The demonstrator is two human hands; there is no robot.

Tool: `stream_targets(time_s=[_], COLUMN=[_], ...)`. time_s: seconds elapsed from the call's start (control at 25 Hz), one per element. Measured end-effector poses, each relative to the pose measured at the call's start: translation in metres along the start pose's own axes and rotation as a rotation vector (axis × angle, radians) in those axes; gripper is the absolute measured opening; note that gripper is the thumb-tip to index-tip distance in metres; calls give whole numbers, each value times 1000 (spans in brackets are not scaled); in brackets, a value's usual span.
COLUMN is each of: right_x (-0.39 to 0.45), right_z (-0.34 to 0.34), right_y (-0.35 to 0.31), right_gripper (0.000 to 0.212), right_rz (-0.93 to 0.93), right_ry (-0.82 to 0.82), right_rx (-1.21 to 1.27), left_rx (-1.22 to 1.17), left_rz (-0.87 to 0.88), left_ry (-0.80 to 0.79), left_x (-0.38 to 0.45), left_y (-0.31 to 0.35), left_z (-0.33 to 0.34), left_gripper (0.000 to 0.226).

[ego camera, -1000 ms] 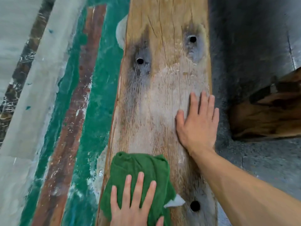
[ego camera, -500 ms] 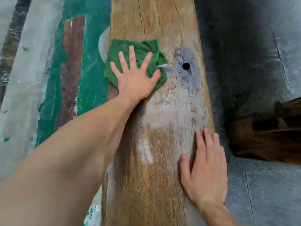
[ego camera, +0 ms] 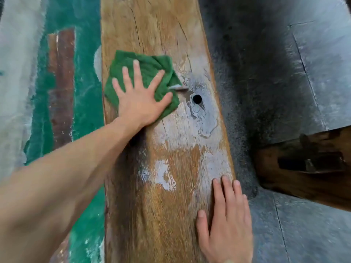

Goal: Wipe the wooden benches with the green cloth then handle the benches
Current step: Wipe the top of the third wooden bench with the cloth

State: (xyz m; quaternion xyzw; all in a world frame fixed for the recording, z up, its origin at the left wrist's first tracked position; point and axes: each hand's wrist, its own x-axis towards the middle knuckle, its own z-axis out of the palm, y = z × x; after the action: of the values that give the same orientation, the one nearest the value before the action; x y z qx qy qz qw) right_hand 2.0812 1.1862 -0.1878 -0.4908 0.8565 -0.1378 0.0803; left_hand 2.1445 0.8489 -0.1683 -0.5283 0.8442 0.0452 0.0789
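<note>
A long weathered wooden bench (ego camera: 157, 29) runs away from me down the middle of the view, with wet grey patches and a dark round hole (ego camera: 197, 99). The crumpled green cloth (ego camera: 150, 67) lies on its left half, just left of the hole. My left hand (ego camera: 141, 99) presses flat on the cloth with fingers spread and straight. My right hand (ego camera: 226, 223) lies flat on the bench's near right edge, fingers straight and together.
The corner of a second, darker wooden bench (ego camera: 307, 164) juts in at the right over grey stone paving (ego camera: 284, 73). Left of the bench is a wet green painted floor (ego camera: 85, 92) with a brown strip (ego camera: 61, 82) and a pale band.
My left hand swept the cloth from the near end far up the bench, then drew it slightly back. My right hand stays flat on the right edge; the view shifted forward.
</note>
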Motion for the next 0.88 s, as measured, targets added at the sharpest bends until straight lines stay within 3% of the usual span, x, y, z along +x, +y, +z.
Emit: stream_targets(time_s=[0.08,0.16,0.24,0.32,0.4,0.48,0.56,0.64,0.72,0.88], right_x=[0,1,1,-2,1,2,3,4,2,0], right_z=[2,2,2,2,0,-2,-4,-3,-6,-8], right_y=[0,1,1,-1,-1,0,0,1,3,4], right_gripper=[73,73,74,76,79,84,86,87,84,76], right_rz=[-7,-6,5,-3,-5,-6,-13,-14,-6,27], right_ry=[24,22,28,33,8,-43,-58,-52,-10,78], right_rx=[-4,2,24,50,49,26,24,36,90,230], left_rx=[31,99,128,133,160,87,12,45,120,132], left_rz=[87,408,691,710,535,206,92,270,520,774], left_ry=[-6,-32,-36,-38,3,7,-24,-22,-10,-63], left_x=[34,-22,-112,-154,-100,-11,46,34,-39,-226], left_y=[61,92,59,0,-29,-5,53,107,120,33], left_z=[-1,7,19,18,11,-3,-11,-2,10,28], left_gripper=[75,71,71,70,75,82,79,74,69,70])
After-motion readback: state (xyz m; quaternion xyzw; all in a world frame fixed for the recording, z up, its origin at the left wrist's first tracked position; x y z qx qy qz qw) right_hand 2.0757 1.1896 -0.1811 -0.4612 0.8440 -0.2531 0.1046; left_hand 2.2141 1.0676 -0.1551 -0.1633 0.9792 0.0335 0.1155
